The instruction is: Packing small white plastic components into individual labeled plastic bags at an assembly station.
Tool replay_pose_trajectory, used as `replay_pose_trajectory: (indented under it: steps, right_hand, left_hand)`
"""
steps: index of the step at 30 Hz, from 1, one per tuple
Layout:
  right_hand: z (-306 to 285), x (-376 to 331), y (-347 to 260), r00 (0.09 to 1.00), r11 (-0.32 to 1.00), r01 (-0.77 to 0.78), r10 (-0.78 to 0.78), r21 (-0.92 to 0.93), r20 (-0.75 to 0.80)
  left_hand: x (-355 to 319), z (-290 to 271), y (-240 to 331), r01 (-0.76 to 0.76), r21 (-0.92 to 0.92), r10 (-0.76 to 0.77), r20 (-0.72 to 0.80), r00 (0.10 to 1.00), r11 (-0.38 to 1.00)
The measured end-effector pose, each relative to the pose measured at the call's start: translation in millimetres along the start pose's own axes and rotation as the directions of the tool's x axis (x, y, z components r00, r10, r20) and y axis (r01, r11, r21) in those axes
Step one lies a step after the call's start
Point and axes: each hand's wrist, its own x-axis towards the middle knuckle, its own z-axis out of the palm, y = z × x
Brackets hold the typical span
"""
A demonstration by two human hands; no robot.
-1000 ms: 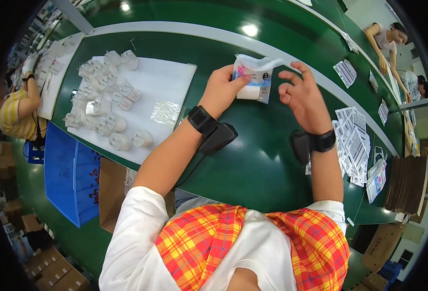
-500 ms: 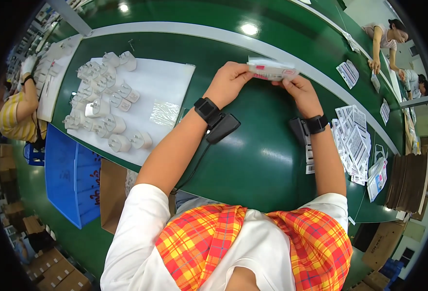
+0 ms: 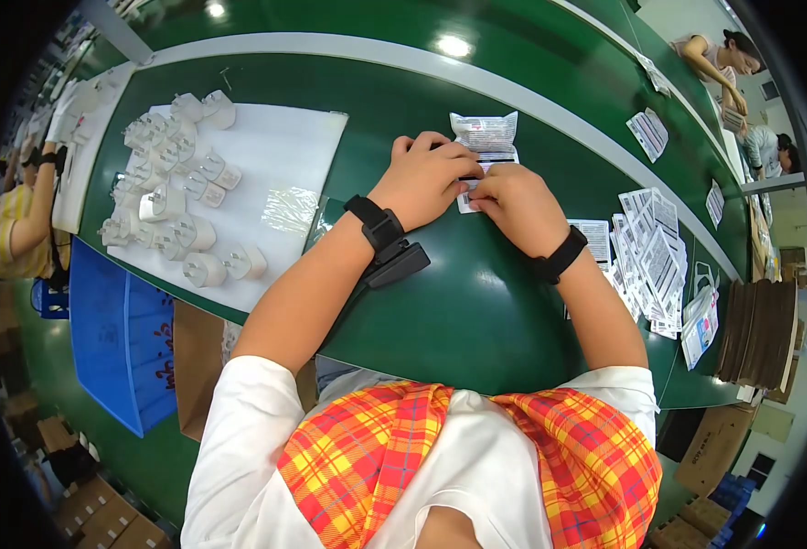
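A white printed plastic packet (image 3: 486, 133) lies on the green table in front of me, its crinkled far end showing. My left hand (image 3: 426, 180) is closed at the packet's left edge, fingers bent, thumb and forefinger on its lower part. From the right, my right hand (image 3: 518, 209) pinches the packet's near end, knuckles up. The two hands' fingertips almost meet there. What exactly lies under the fingers is hidden.
Several white plug adapters (image 3: 204, 270) stand on a white sheet (image 3: 307, 156) at left, beside a clear plastic piece (image 3: 289, 209). Printed cards (image 3: 646, 256) lie heaped at right, near another packet (image 3: 699, 328). A blue bin (image 3: 115, 334) stands below left. Other people work nearby.
The packet has come down from the raised hands onto the table, showing a different printed side. My right hand has moved left and nearer, onto the packet's near end.
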Motion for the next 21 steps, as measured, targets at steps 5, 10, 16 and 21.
replay_pose_trajectory:
  steps: [5, 10, 16, 21]
  right_hand:
    - [9.1, 1.9, 0.0, 0.999, 0.999, 0.031, -0.032, 0.018, 0.039]
    - [7.5, -1.0, -3.1, 0.997, 0.993, 0.044, -0.036, -0.112, 0.075]
    - [-58.7, -86.8, 8.3, 0.997, 0.984, -0.071, 0.071, 0.161, 0.008]
    - [-126.0, -341.6, 20.5, 0.430, 0.621, -0.618, 0.781, 0.483, -0.453]
  left_hand:
    - [-2.1, 1.5, -4.5, -0.034, 0.021, 0.036, -0.061, 0.998, 0.999]
    - [2.8, 3.3, -2.6, -0.029, 0.056, 0.032, -0.047, 0.998, 0.998]
    - [-2.9, 1.9, -8.7, -0.054, -0.046, 0.052, -0.046, 0.998, 0.997]
    - [-3.4, -7.2, -0.2, -0.109, -0.071, 0.105, -0.064, 0.992, 0.991]
